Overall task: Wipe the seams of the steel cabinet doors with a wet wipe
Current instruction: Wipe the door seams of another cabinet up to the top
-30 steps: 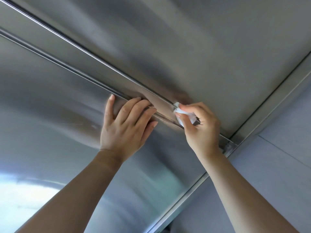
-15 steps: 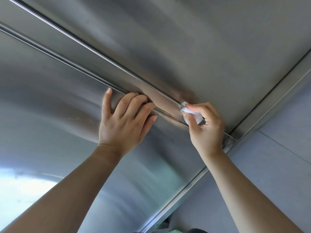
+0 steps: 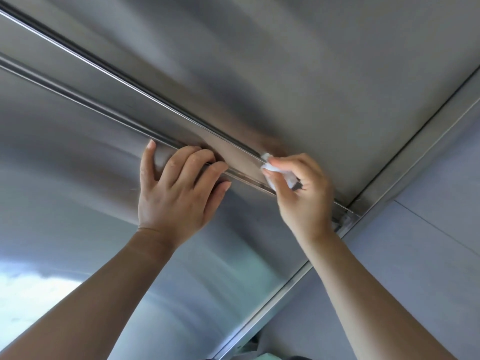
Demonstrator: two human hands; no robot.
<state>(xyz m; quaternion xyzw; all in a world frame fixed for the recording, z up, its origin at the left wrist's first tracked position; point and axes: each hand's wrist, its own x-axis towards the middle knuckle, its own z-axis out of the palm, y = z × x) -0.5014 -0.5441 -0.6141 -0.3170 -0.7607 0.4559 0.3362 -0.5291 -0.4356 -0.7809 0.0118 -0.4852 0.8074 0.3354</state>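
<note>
Pinching the wipe point(image 3: 271, 169) against the seam point(image 3: 155, 96), the right hand point(image 3: 306, 197) faces its long run far-left, past the loosely braced left hand point(image 3: 176, 201).

Two steel doors point(image 3: 65, 190) meet at a seam point(image 3: 130, 102) that runs slantwise. The left grip point(image 3: 179, 193) rests on the lower door and reaches the seam; the right grip point(image 3: 306, 198) pinches a wipe point(image 3: 287, 178) against it.
</note>
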